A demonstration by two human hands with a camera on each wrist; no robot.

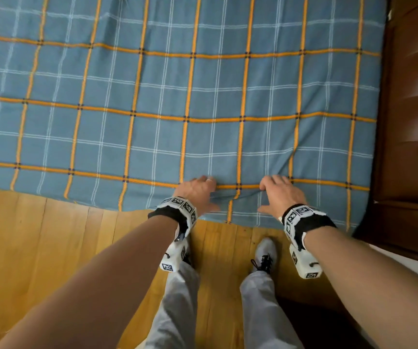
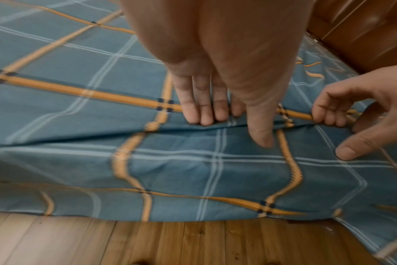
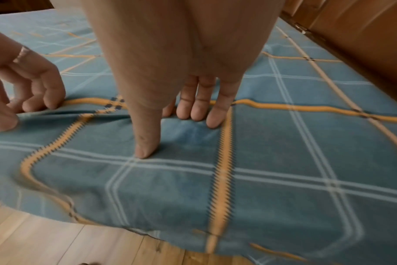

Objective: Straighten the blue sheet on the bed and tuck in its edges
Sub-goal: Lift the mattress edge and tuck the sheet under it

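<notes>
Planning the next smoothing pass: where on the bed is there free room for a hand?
Free: the flat blue sheet beyond both hands, out to the brown headboard. Crowded: the near edge, where left hand and right hand bunch a fold between them.

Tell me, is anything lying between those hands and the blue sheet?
Nothing visible. The left hand and right hand both rest directly on the blue sheet at the bed's near edge, fingers on top and thumbs against the overhang, which hangs untucked above the wooden floor.
</notes>
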